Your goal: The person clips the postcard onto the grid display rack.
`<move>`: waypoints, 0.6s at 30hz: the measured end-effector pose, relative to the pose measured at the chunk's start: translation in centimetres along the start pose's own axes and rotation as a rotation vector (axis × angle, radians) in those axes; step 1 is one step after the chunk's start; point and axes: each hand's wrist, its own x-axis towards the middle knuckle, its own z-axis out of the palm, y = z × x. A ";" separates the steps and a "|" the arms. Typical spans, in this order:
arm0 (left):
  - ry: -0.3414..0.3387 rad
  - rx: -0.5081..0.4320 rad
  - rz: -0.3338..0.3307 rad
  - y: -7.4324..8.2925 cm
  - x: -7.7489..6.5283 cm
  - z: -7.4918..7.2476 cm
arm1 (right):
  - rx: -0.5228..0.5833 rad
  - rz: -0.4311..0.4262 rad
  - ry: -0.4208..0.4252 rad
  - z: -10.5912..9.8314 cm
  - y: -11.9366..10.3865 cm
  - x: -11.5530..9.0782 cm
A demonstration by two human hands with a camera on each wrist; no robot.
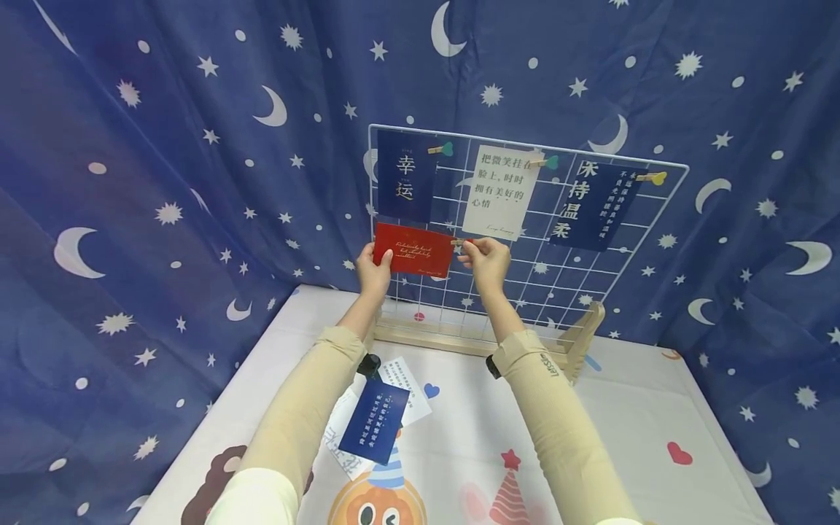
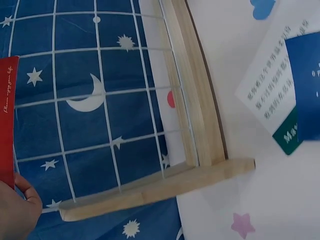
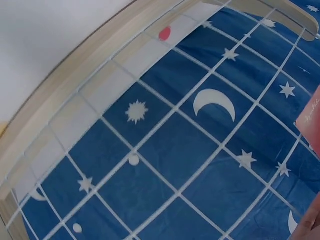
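A red card (image 1: 415,251) with gold script lies against the white wire grid (image 1: 420,288), below a dark blue card (image 1: 405,179). My left hand (image 1: 375,270) pinches the red card by its left end, thumb in front. At the card's right edge my right hand (image 1: 487,264) pinches a small wooden clothespin (image 1: 459,241) with a red end. In the left wrist view the red card (image 2: 7,120) shows at the left edge, with the left hand (image 2: 22,207) under it. Only some fingers of the right hand (image 3: 309,222) appear in the right wrist view.
A white card (image 1: 502,191) and another blue card (image 1: 596,206) hang on the grid from clothespins. The grid stands in a wooden base (image 1: 453,340). On the patterned tablecloth lie a blue card (image 1: 375,421) and a white card (image 1: 410,390). A starry blue curtain (image 1: 197,182) hangs behind.
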 end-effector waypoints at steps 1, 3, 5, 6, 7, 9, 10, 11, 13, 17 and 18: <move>0.009 -0.008 -0.007 0.0 -0.1 0.1 | -0.005 0.002 -0.007 0.0 -0.1 0.1; 0.031 -0.028 -0.022 0.3 -0.4 0.4 | -0.023 0.008 -0.030 0.1 -0.1 0.2; 0.045 -0.039 -0.059 1.4 -0.9 0.7 | -0.034 0.024 -0.049 0.1 -0.2 0.3; 0.046 -0.037 -0.081 2.4 -1.4 0.8 | -0.037 0.033 -0.054 0.2 -0.2 0.3; 0.056 -0.045 -0.079 3.2 -1.9 0.9 | -0.037 0.042 -0.056 0.2 -0.2 0.3; 0.045 -0.066 -0.093 5.1 -2.9 0.9 | -0.036 0.055 -0.053 0.1 -0.3 0.3; 0.039 -0.074 -0.081 5.6 -3.3 0.9 | -0.036 0.063 -0.053 0.1 -0.3 0.3; 0.051 -0.077 -0.062 5.9 -3.6 0.9 | -0.040 0.061 -0.053 0.1 -0.3 0.2; 0.057 -0.063 -0.092 8.9 -4.8 0.9 | -0.057 0.054 -0.062 0.1 -0.2 0.3; 0.069 -0.037 -0.127 12.6 -6.3 0.7 | -0.132 0.027 -0.052 0.2 0.0 0.2; 0.081 -0.033 -0.129 12.4 -6.2 0.9 | -0.156 0.023 -0.041 0.2 0.1 0.2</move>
